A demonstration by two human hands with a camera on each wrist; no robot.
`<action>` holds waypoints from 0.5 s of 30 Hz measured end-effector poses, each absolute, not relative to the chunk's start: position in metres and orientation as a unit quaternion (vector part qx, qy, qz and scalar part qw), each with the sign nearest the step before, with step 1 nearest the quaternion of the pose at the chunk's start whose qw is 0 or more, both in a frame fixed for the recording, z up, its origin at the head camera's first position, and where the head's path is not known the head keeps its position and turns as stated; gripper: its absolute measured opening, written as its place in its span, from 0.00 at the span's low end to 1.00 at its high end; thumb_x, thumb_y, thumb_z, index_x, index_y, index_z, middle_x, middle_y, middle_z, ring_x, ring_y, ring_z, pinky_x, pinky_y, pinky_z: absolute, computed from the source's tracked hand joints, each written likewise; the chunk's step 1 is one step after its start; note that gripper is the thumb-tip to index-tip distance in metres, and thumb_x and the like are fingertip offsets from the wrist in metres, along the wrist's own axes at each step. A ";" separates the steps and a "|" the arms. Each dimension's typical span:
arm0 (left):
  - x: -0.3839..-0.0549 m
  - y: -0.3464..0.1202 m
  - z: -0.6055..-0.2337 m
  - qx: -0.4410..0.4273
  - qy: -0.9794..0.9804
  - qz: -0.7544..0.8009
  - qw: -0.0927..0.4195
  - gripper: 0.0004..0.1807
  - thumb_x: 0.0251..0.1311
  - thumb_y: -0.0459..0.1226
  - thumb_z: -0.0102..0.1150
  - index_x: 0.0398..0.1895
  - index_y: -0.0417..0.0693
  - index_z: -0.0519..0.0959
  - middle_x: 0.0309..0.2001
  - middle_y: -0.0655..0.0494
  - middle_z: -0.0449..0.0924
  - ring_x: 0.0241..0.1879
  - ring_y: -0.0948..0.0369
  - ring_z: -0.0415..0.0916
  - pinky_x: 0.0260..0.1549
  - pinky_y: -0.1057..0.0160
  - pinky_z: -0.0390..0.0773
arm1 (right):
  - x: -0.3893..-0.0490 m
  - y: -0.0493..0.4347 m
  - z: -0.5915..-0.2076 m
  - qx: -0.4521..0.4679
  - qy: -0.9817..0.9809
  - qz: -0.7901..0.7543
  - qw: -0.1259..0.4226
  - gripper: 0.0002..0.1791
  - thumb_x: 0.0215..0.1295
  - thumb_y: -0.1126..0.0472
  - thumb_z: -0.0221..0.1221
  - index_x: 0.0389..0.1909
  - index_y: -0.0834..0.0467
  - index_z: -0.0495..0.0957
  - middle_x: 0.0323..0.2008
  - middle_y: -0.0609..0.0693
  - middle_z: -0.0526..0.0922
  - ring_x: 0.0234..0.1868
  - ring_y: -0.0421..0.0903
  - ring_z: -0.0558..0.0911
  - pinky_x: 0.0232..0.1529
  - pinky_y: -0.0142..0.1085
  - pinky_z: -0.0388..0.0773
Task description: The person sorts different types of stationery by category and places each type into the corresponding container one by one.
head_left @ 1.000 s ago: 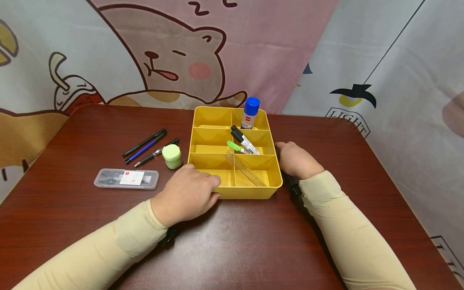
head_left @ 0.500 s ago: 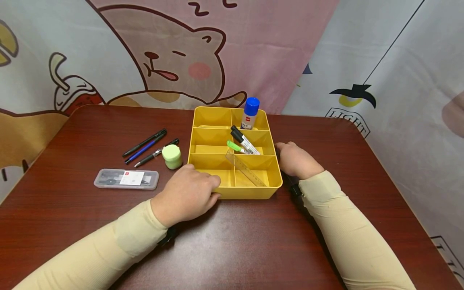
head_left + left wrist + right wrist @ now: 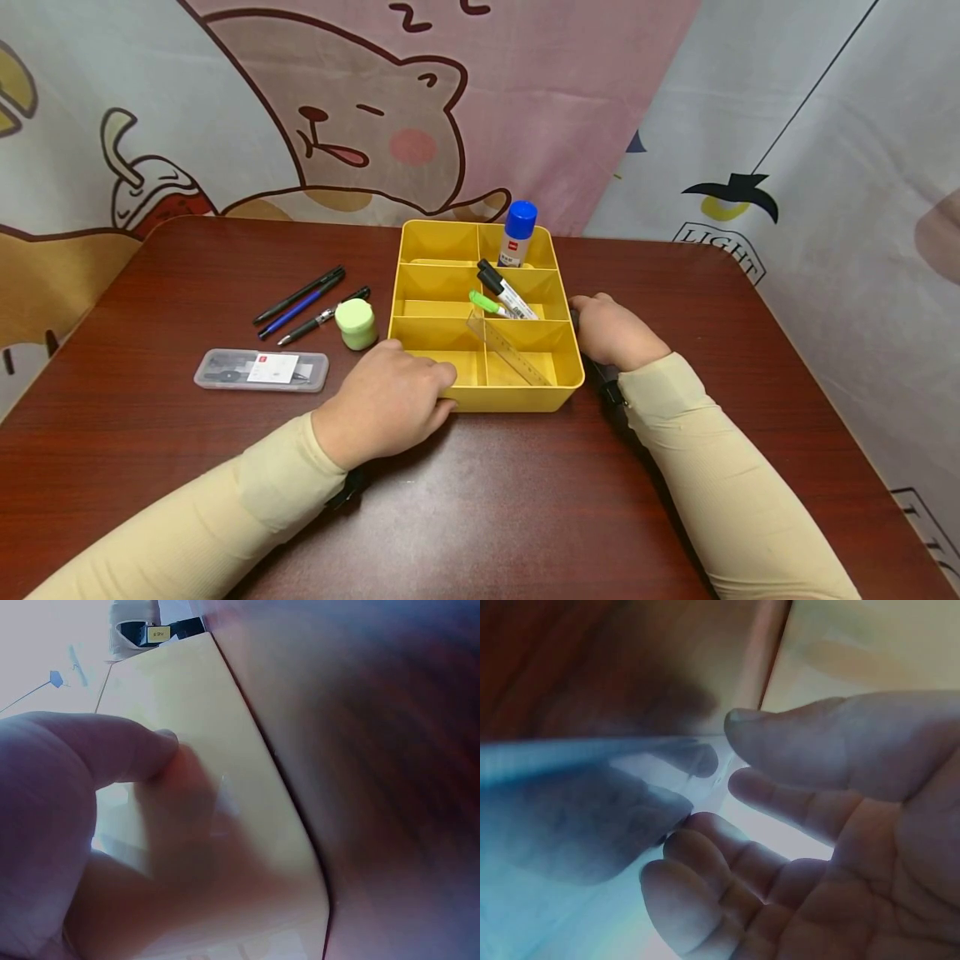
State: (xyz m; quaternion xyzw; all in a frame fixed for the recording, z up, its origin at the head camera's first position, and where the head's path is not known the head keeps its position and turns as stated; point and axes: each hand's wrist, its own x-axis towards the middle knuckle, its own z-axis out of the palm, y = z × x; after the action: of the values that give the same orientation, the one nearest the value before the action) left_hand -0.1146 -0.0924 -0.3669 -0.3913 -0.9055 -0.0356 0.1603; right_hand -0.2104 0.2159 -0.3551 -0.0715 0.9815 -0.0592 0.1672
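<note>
A yellow divided tray (image 3: pixel 517 398) stands on the table in the head view. At its near left corner, my left hand (image 3: pixel 386 400) grips the rim. The left wrist view shows the thumb (image 3: pixel 139 746) pressed on the tray's outer wall. My right hand (image 3: pixel 618 331) is low beside the tray's right wall, fingers mostly hidden from the head. In the right wrist view those fingers (image 3: pixel 705 862) are bent beside a pale, glossy bluish surface (image 3: pixel 562 900); I cannot tell whether they hold anything. The thumb tip lies close to the tray's wall.
Inside the tray are a blue-capped glue stick (image 3: pixel 517 233), a black-capped marker (image 3: pixel 510 292), a green-capped pen (image 3: pixel 489 303) and a clear ruler (image 3: pixel 510 352). On the left lie several pens (image 3: pixel 300 307), a pale green jar (image 3: pixel 356 325) and a clear compass case (image 3: pixel 261 370).
</note>
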 end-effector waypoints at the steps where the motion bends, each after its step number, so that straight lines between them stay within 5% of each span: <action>1: -0.115 -0.092 -0.367 -0.391 -0.905 -0.036 0.160 0.18 0.56 0.50 0.72 0.22 0.55 0.73 0.17 0.63 0.73 0.19 0.62 0.76 0.25 0.55 0.67 | -0.210 0.216 -0.355 -0.071 0.981 -0.060 0.168 0.34 0.68 0.67 0.50 0.77 0.67 0.65 0.70 0.69 0.73 0.63 0.59 0.73 0.58 0.50 0.79; 15: -0.114 -0.092 -0.366 -0.390 -0.907 -0.035 0.155 0.18 0.56 0.50 0.72 0.22 0.55 0.73 0.17 0.63 0.74 0.20 0.62 0.76 0.26 0.55 0.68 | -0.209 0.214 -0.355 -0.066 0.980 -0.066 0.176 0.32 0.73 0.63 0.48 0.76 0.68 0.65 0.76 0.65 0.68 0.72 0.62 0.70 0.68 0.55 0.75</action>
State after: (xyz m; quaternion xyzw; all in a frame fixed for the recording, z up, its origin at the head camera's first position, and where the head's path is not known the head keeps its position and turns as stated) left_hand -0.1145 -0.0922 -0.3664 -0.3905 -0.9068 -0.0348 0.1548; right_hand -0.2091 0.2138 -0.3550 -0.0659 0.9800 -0.0656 0.1757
